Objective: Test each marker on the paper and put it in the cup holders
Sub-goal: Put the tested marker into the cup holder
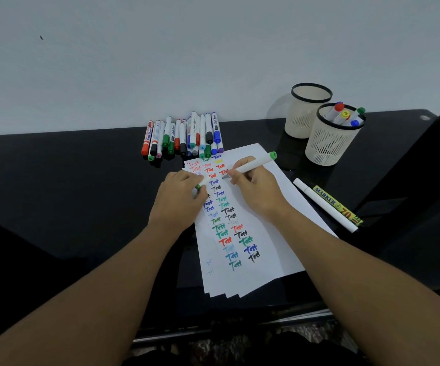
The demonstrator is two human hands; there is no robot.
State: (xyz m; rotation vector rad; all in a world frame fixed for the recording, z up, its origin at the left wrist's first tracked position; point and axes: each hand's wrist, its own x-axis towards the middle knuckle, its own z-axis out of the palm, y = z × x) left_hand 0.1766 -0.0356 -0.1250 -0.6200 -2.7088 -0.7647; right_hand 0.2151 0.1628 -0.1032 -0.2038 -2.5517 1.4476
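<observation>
We test a green-ended marker on the written-over paper.

Our right hand (256, 191) pinches a white-barrelled marker with a green end (253, 165), fingers curled round it, its dark tip touching the fanned stack of white paper sheets (266, 249) beside rows of coloured "Test" words. Our left hand (179, 202) rests on the sheets' left edge, fingers curled round a small green-and-white cap (198, 186). Behind the sheets, against the wall, lies a row of assorted whiteboard markers with coloured caps (184, 136) on the glossy black table (68, 180). To the right stand two cream slotted cup holders with black rims: the nearer one (331, 146) holds several markers, the farther one (303, 120) shows none from here. Just right of the paper lie a slim white marker (327, 206) and a yellow-labelled marker (339, 206), side by side.
</observation>
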